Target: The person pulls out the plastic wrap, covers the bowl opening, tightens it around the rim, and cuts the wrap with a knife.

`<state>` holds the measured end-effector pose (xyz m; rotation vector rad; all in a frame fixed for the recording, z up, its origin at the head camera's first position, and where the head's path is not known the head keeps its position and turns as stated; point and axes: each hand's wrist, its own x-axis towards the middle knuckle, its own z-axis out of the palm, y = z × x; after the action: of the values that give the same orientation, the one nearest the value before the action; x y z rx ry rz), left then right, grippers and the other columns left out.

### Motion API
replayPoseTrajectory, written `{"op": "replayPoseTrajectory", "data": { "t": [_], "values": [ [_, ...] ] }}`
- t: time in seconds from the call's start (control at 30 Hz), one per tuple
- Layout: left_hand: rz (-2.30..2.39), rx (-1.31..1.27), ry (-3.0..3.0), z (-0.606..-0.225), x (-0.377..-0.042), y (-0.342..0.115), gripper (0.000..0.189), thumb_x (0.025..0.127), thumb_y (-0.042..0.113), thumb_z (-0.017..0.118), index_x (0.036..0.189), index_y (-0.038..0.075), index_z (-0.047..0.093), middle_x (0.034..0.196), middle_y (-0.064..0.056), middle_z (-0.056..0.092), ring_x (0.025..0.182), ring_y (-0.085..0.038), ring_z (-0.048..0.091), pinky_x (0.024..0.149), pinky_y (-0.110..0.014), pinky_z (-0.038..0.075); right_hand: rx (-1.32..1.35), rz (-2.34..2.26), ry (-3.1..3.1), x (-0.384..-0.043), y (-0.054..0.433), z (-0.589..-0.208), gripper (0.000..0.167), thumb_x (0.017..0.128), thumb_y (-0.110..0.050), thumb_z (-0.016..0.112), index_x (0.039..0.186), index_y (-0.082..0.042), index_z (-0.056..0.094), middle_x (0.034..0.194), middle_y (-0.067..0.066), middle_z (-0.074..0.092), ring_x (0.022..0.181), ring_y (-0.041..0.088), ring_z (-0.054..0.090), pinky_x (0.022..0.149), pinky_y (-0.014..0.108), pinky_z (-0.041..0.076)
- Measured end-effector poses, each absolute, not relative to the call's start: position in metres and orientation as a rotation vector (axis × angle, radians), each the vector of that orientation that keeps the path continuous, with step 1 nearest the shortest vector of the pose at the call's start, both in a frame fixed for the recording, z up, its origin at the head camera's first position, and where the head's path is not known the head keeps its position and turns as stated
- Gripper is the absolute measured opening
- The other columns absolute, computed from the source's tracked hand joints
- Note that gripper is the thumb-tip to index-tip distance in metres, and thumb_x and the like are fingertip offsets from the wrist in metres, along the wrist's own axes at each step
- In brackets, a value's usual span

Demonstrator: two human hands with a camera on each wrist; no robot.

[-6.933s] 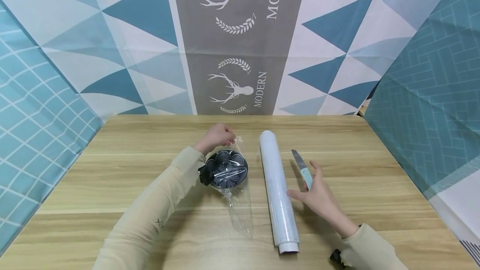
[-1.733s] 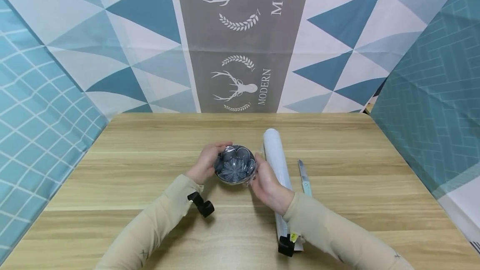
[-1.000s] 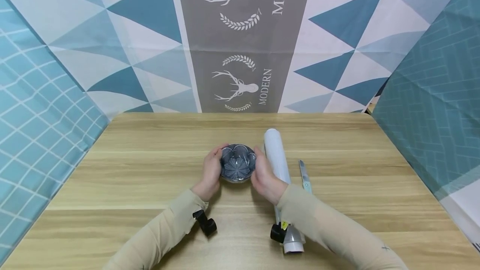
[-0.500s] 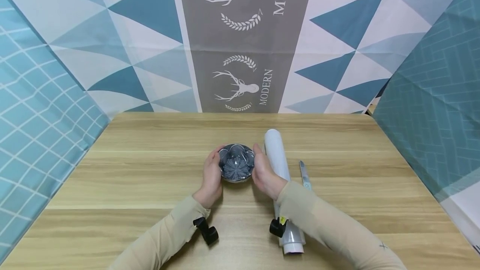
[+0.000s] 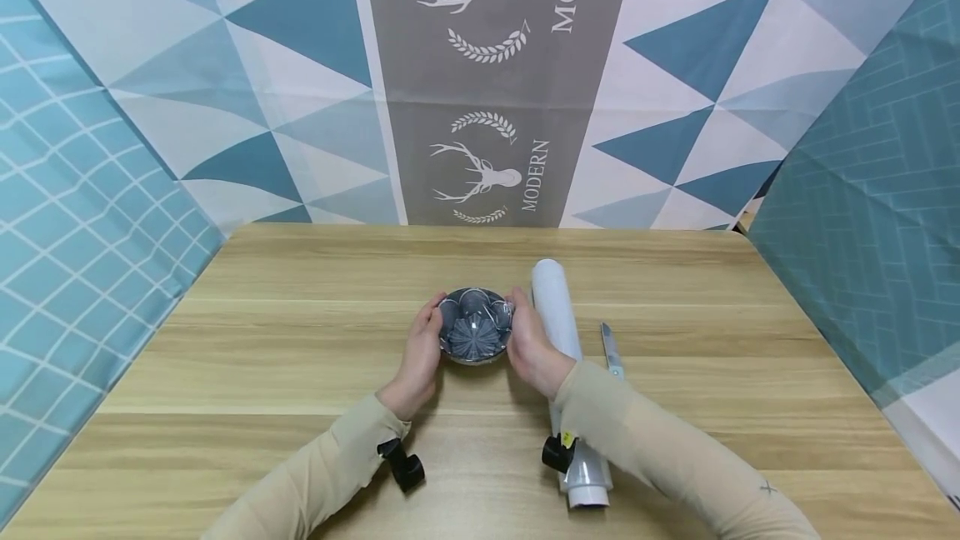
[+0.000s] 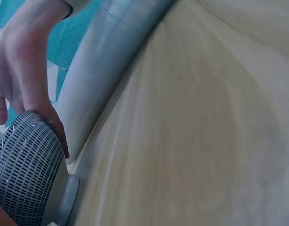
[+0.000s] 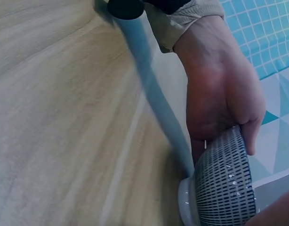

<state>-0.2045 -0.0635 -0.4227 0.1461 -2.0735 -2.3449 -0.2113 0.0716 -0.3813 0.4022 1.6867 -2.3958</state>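
Both hands hold a round dark-blue patterned bowl (image 5: 474,332) from opposite sides at the middle of the table. Clear cling film stretches over its top, and glossy creases show on its dashed outer wall (image 6: 29,165) in the left wrist view. My left hand (image 5: 420,357) curls round the bowl's left side, while my right hand (image 5: 534,348) grips the right side. Across the bowl in the right wrist view, the left hand (image 7: 222,80) has its thumb near the rim. The bowl's pale foot (image 7: 184,200) is close to the tabletop; contact is hard to tell.
A long roll of cling film (image 5: 557,311) lies just right of the bowl, partly under the right forearm. Beyond it is a small knife (image 5: 611,348), its handle mostly hidden by the sleeve. Patterned cloth walls (image 5: 300,107) enclose the wooden table (image 5: 300,315).
Earlier my left hand pinched film over the bowl and my right hand was at the knife. The right hand then moved left to the bowl, and the loose film was gathered in. Recently little moves.
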Motion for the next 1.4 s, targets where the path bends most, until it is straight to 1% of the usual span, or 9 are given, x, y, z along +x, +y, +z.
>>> {"op": "replayPoseTrajectory", "data": {
  "t": [0.17, 0.3, 0.47, 0.63, 0.93, 1.1, 1.17, 1.3, 1.4],
  "values": [
    [-2.306, 0.162, -2.137, -0.417, -0.208, -0.068, 0.04, 0.099, 0.015, 0.029, 0.131, -0.004, 0.041, 0.141, -0.017, 0.035, 0.135, -0.028, 0.024, 0.111, -0.038, 0.015, 0.425, -2.311, 1.729, -0.214, 0.075, -0.377, 0.049, 0.097, -0.026, 0.027, 0.132, 0.009, 0.027, 0.143, 0.019, 0.022, 0.137, 0.027, 0.012, 0.113, 0.037, 0.007],
    [-2.331, 0.168, -2.128, -0.409, -0.211, -0.072, 0.039, 0.098, 0.015, 0.03, 0.128, -0.008, 0.042, 0.138, -0.019, 0.039, 0.132, -0.028, 0.028, 0.111, -0.038, 0.017, 0.448, -2.282, 1.746, -0.217, 0.078, -0.37, 0.04, 0.096, -0.023, 0.029, 0.121, 0.008, 0.036, 0.135, 0.018, 0.031, 0.131, 0.025, 0.022, 0.112, 0.034, 0.014],
    [-2.289, 0.152, -2.147, -0.4, -0.215, -0.076, 0.04, 0.097, 0.013, 0.032, 0.13, -0.008, 0.04, 0.138, -0.02, 0.037, 0.132, -0.029, 0.028, 0.111, -0.038, 0.018, 0.345, -2.248, 1.779, -0.218, 0.085, -0.362, 0.05, 0.097, -0.02, 0.027, 0.136, 0.011, 0.025, 0.145, 0.022, 0.024, 0.136, 0.03, 0.019, 0.113, 0.037, 0.01],
    [-2.158, 0.094, -2.288, -0.391, -0.217, -0.077, 0.038, 0.095, 0.011, 0.038, 0.129, -0.004, 0.044, 0.138, -0.019, 0.039, 0.132, -0.029, 0.03, 0.11, -0.04, 0.02, 0.207, -2.236, 1.819, -0.216, 0.093, -0.357, 0.047, 0.097, -0.015, 0.027, 0.136, 0.01, 0.026, 0.145, 0.022, 0.026, 0.135, 0.032, 0.022, 0.113, 0.039, 0.008],
    [-1.671, -0.094, -2.653, -0.374, -0.216, -0.076, 0.035, 0.089, 0.012, 0.05, 0.123, 0.005, 0.054, 0.136, -0.013, 0.045, 0.131, -0.03, 0.032, 0.108, -0.045, 0.024, 0.176, -2.268, 1.624, -0.214, 0.129, -0.353, 0.048, 0.097, -0.014, 0.029, 0.139, 0.008, 0.023, 0.144, 0.023, 0.027, 0.134, 0.03, 0.028, 0.11, 0.035, 0.023],
    [-1.491, -0.189, -2.695, -0.367, -0.216, -0.066, 0.026, 0.086, 0.011, 0.054, 0.11, 0.004, 0.062, 0.126, -0.014, 0.053, 0.124, -0.03, 0.041, 0.104, -0.045, 0.03, 0.22, -2.19, 1.707, -0.21, 0.146, -0.35, 0.046, 0.097, -0.014, 0.033, 0.137, 0.007, 0.028, 0.134, 0.022, 0.041, 0.113, 0.022, 0.052, 0.105, 0.036, 0.032],
    [-1.451, -0.24, -2.699, -0.364, -0.216, -0.061, 0.025, 0.086, 0.01, 0.054, 0.108, 0.004, 0.062, 0.123, -0.015, 0.055, 0.122, -0.031, 0.042, 0.103, -0.045, 0.031, 0.222, -2.133, 1.766, -0.207, 0.152, -0.348, 0.046, 0.096, -0.015, 0.034, 0.136, 0.007, 0.029, 0.133, 0.023, 0.042, 0.109, 0.02, 0.053, 0.103, 0.036, 0.035],
    [-1.417, -0.349, -2.715, -0.358, -0.215, -0.053, 0.026, 0.086, 0.01, 0.053, 0.11, 0.004, 0.062, 0.121, -0.014, 0.056, 0.122, -0.03, 0.043, 0.103, -0.044, 0.031, 0.198, -2.019, 1.86, -0.199, 0.163, -0.345, 0.046, 0.096, -0.017, 0.034, 0.135, 0.007, 0.03, 0.136, 0.025, 0.038, 0.119, 0.028, 0.046, 0.101, 0.037, 0.037],
    [-1.399, -0.43, -2.741, -0.354, -0.215, -0.046, 0.029, 0.086, 0.01, 0.053, 0.113, 0.005, 0.061, 0.122, -0.012, 0.056, 0.122, -0.028, 0.044, 0.102, -0.042, 0.033, 0.159, -1.947, 1.936, -0.195, 0.169, -0.344, 0.045, 0.096, -0.017, 0.035, 0.133, 0.009, 0.032, 0.131, 0.025, 0.043, 0.113, 0.026, 0.05, 0.097, 0.036, 0.041]
  ]
}}
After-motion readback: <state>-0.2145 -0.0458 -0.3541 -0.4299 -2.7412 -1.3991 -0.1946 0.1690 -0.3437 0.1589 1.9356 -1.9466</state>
